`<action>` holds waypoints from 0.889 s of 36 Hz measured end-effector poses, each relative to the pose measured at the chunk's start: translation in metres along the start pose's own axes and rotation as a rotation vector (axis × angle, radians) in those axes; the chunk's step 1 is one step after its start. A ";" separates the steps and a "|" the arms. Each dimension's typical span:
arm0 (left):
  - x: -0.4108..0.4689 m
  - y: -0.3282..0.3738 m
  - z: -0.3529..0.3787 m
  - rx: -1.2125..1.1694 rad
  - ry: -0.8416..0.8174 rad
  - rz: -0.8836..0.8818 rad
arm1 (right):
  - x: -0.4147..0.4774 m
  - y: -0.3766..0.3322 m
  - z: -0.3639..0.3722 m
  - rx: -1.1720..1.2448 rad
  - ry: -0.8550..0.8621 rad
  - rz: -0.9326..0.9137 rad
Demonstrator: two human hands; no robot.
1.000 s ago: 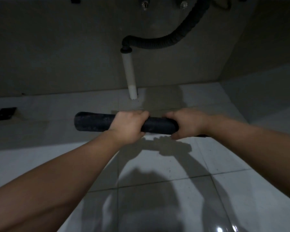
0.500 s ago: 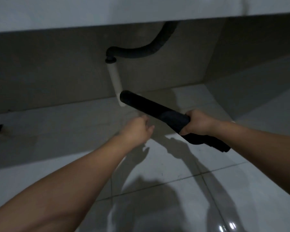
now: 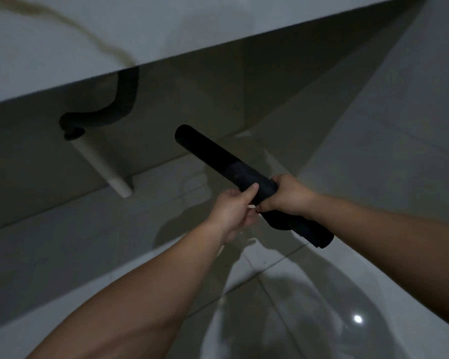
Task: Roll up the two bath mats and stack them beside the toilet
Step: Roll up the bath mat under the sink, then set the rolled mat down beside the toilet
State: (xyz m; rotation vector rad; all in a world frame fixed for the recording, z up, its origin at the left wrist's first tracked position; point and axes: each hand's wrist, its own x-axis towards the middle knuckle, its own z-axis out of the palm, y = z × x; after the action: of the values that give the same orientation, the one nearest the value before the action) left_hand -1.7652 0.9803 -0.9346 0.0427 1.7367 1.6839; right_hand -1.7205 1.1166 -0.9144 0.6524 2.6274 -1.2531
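A dark bath mat (image 3: 218, 158), rolled into a tight tube, hangs in the air above the tiled floor, slanting from upper left to lower right. My right hand (image 3: 287, 195) is wrapped around its middle. My left hand (image 3: 235, 209) touches the roll just beside the right hand, thumb pressed on the tube and fingers curled underneath. The roll's lower end (image 3: 316, 235) looks looser than the upper end. No second mat and no toilet are in view.
A white counter edge (image 3: 166, 35) runs across the top. Under it a black corrugated drain hose (image 3: 109, 110) joins a white pipe (image 3: 101, 167) going down to the floor. Glossy pale floor tiles (image 3: 309, 307) lie below, and a wall corner stands at the right.
The roll went from level, held in both hands, to slanted in the right hand alone. My left hand let go, then came back to it. The view has risen and tilted.
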 end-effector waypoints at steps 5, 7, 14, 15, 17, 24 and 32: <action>0.035 0.000 0.053 0.002 0.103 -0.002 | 0.016 0.031 -0.024 -0.020 -0.030 -0.047; 0.048 0.002 0.071 -0.020 0.167 -0.028 | 0.022 0.047 -0.034 0.016 -0.077 -0.073; 0.099 -0.005 0.108 -0.014 0.229 -0.063 | 0.035 0.102 -0.043 0.090 -0.033 -0.063; 0.110 -0.010 0.109 -0.013 0.232 -0.058 | 0.037 0.112 -0.041 0.092 -0.026 -0.064; 0.132 -0.022 0.111 -0.009 0.231 -0.039 | 0.042 0.127 -0.035 0.106 0.012 -0.079; 0.212 -0.069 0.107 0.176 0.304 0.049 | 0.062 0.179 -0.007 -0.175 0.113 -0.045; 0.255 -0.091 0.129 0.222 0.317 0.026 | 0.094 0.220 -0.002 -0.301 0.184 -0.031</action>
State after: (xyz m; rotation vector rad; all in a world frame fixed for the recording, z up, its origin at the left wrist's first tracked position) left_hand -1.8525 1.2013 -1.1185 -0.1059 2.1623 1.5730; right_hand -1.7052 1.2701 -1.0979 0.7048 2.9016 -0.8102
